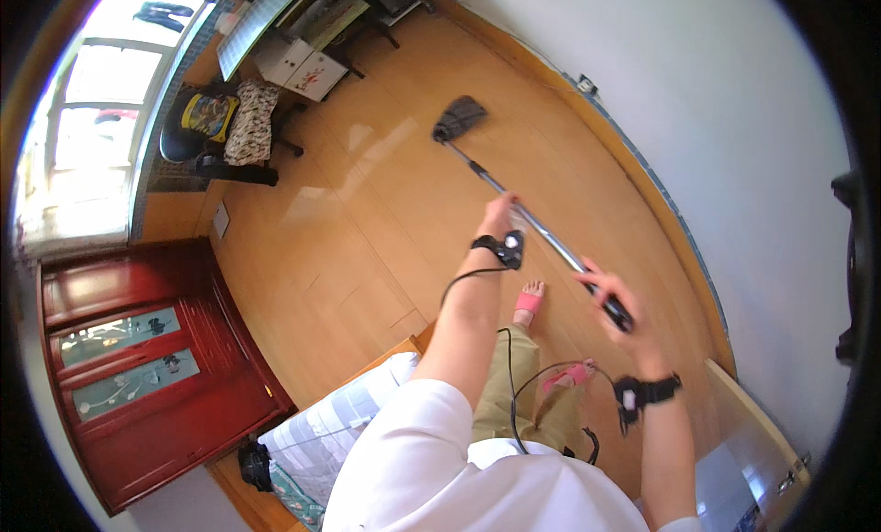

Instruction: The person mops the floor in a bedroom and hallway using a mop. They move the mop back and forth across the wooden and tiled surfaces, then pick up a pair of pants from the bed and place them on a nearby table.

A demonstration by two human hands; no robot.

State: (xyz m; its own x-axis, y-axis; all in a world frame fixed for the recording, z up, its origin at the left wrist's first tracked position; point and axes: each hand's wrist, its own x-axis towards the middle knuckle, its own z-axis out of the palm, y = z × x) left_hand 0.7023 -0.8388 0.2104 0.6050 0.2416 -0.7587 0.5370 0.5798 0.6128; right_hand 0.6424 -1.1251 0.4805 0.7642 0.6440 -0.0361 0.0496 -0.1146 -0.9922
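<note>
A flat mop with a dark grey head [460, 119] rests on the wood-look floor, and its metal pole [547, 236] runs back toward me. Partway along the pole, my left hand [500, 215] is closed around it. My right hand [612, 301] is on the black grip at the pole's upper end; it is slightly blurred, with the fingers curled about the grip. Each wrist wears a black strap with a small device and a cable. My feet, in pink sandals [528, 303], stand on the floor below the pole.
Along the right runs a white wall with a wooden skirting board [661, 194] and a socket [586, 86]. An office chair [220, 133], a small white cabinet [303, 67] and a desk stand upper left. A red wooden cabinet [227, 387] and a bed [344, 435] are at lower left.
</note>
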